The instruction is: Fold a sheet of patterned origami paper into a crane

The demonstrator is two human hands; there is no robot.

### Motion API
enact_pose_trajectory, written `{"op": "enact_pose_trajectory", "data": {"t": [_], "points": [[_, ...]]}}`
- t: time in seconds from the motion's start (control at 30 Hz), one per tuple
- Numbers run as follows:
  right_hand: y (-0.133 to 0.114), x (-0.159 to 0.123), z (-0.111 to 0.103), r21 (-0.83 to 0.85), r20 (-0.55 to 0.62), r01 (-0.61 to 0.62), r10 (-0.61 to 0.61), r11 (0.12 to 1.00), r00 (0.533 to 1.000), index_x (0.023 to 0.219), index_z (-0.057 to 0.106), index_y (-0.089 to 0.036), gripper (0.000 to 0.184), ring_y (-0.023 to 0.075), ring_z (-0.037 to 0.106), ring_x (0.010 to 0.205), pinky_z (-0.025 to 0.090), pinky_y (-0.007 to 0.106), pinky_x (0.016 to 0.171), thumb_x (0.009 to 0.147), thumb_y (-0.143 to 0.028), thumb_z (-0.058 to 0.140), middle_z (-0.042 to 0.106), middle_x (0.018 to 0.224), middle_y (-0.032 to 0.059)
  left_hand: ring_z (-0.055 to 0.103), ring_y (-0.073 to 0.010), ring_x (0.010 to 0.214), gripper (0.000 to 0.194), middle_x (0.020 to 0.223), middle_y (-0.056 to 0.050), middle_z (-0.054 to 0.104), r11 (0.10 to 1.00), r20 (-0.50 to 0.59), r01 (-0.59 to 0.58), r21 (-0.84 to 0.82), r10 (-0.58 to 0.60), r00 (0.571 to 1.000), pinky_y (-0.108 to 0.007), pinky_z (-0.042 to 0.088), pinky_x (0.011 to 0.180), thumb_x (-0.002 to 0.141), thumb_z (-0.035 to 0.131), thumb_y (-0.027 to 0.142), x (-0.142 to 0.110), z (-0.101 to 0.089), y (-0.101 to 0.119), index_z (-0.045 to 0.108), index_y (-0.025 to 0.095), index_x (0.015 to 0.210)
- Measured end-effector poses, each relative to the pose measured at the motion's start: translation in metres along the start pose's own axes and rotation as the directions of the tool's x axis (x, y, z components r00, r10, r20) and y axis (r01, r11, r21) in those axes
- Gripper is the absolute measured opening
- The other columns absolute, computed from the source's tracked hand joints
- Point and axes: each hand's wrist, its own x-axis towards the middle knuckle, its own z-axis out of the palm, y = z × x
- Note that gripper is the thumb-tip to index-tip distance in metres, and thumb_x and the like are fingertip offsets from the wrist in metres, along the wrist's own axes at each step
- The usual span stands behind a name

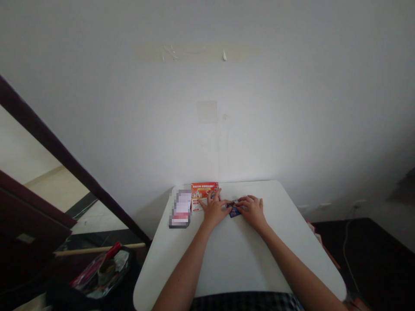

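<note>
A small, dark blue printed piece, flat like paper or card, lies at the far middle of the white table. My left hand grips its left side between thumb and finger, while its other fingers spread over a red and white printed booklet or box. On the other side, my right hand has its thumb and fingertips closed on the blue piece. The fingers partly cover the piece, so its exact kind cannot be made out.
A blurred-out phone-like device lies on the left of the white table. The table's far edge meets a white wall. On the floor at left stands a bag of mixed items; a cable hangs at right.
</note>
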Motion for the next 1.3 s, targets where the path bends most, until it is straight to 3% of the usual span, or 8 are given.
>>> {"op": "enact_pose_trajectory", "data": {"t": [0.43,0.83,1.03,1.3], "points": [[0.004,-0.001,0.005,-0.024,-0.032,0.031,-0.032,0.999,0.999,0.097,0.074,-0.036,0.019,0.0296,0.041,0.13,0.011,0.071,0.111,0.091,-0.038,0.057,0.066,0.123,-0.0009,0.016,-0.0441,0.147,0.026,0.159,0.009,0.033,0.999,-0.056,-0.028,-0.04,0.025,0.998,-0.087,0.001,0.101,0.083,0.067,0.052,0.002,0.01,-0.004,0.07,0.054,0.108],[-0.004,-0.003,0.003,-0.079,-0.034,0.026,-0.028,0.997,0.999,0.096,0.073,-0.033,0.02,0.0295,0.041,0.128,0.013,0.072,0.111,0.091,-0.044,0.056,0.065,0.124,-0.0002,0.017,-0.0406,0.147,0.025,0.158,0.008,0.035,1.0,-0.037,-0.007,-0.024,0.007,0.999,-0.083,-0.001,0.105,0.085,0.065,0.052,-0.001,0.006,-0.001,0.071,0.053,0.109],[-0.008,-0.004,0.0,-0.103,-0.002,0.029,-0.03,0.994,1.0,0.108,0.07,-0.039,0.022,0.0286,0.04,0.129,0.011,0.072,0.111,0.091,-0.042,0.057,0.062,0.126,0.0002,0.017,-0.0418,0.147,0.028,0.158,0.009,0.034,0.998,-0.023,-0.048,-0.03,0.047,0.999,-0.083,-0.002,0.105,0.084,0.065,0.053,-0.003,0.004,-0.004,0.068,0.056,0.112],[-0.005,-0.003,0.003,-0.075,-0.013,0.027,-0.028,0.997,1.0,0.104,0.073,-0.04,0.02,0.0268,0.041,0.128,0.01,0.07,0.113,0.09,-0.041,0.059,0.063,0.123,-0.0003,0.018,-0.0403,0.146,0.031,0.158,0.009,0.035,0.998,-0.021,-0.038,-0.046,0.037,0.999,-0.081,0.0,0.107,0.082,0.068,0.051,-0.004,0.002,-0.006,0.069,0.054,0.113]]}}
